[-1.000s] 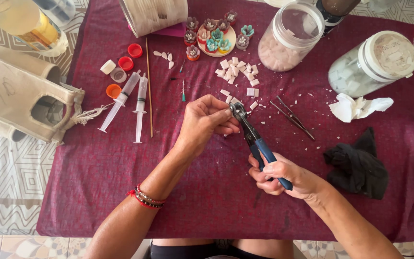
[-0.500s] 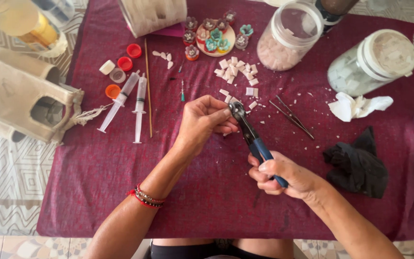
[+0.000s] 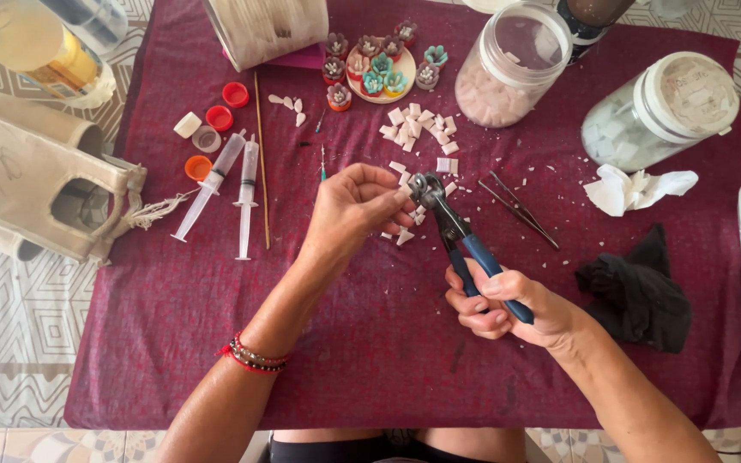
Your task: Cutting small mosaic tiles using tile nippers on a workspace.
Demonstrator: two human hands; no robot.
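I am working at a table covered with a dark maroon cloth [image 3: 370,343], and below its edges the floor shows pale tiles with a grey geometric pattern [image 3: 10,317]. My right hand [image 3: 508,304] is wrapped tight around the blue-sleeved handles of a pair of metal wheeled tile nippers [image 3: 456,231], fingers closed on the grips. My left hand [image 3: 353,210] brings thumb and fingertips together at the nipper head, pinched on a small white tile chip [image 3: 407,194] that is mostly hidden between them.

Just under and beyond the nipper head lies a loose scatter of small white tile pieces [image 3: 413,129], too many and too small to count. Left of my left hand lie two clear plastic syringes [image 3: 229,184] side by side, with a thin wooden stick [image 3: 261,163] next to them. Near these I count four bottle caps [image 3: 212,129]: one white, two red or orange, one clear-grey. At the far edge sits a round plate of small coloured flower pieces [image 3: 381,73]. Two clear plastic jars [image 3: 516,69] filled with pale tile bits stand on the right side, one upright, one tipped toward me. There is one pair of metal tweezers [image 3: 518,208], one crumpled white tissue [image 3: 632,189] and one crumpled black cloth [image 3: 636,291]. A beige fabric bag [image 3: 36,189] rests off the left edge.
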